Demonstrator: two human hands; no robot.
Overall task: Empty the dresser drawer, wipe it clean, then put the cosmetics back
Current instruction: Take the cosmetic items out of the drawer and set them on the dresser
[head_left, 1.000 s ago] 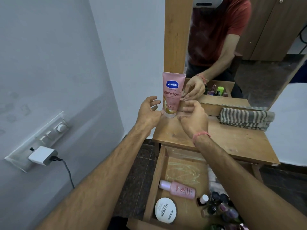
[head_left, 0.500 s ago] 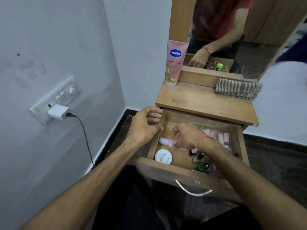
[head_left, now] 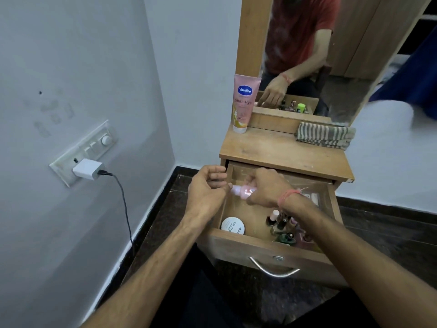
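The wooden dresser drawer (head_left: pixel 267 252) is pulled open. My right hand (head_left: pixel 264 189) grips a small pink bottle (head_left: pixel 242 190) and holds it just above the drawer's back left part. My left hand (head_left: pixel 208 188) hovers beside the bottle's cap with loosely curled fingers and holds nothing. A white round nail polish remover tub (head_left: pixel 233 225) lies at the drawer's front left. Several nail polish bottles (head_left: pixel 282 224) cluster at the front right, partly behind my right forearm. A pink Vaseline tube (head_left: pixel 243 102) stands on the dresser top (head_left: pixel 283 152).
A folded striped towel (head_left: pixel 324 136) lies at the back right of the dresser top, below the mirror (head_left: pixel 331 55). A white charger (head_left: pixel 87 169) with a dangling cable is plugged into the left wall. A white bed (head_left: pixel 390 157) is on the right.
Both hands left the Vaseline tube standing on the dresser top and came down to the drawer. My right hand took hold of the pink bottle and lifted it off the drawer floor.
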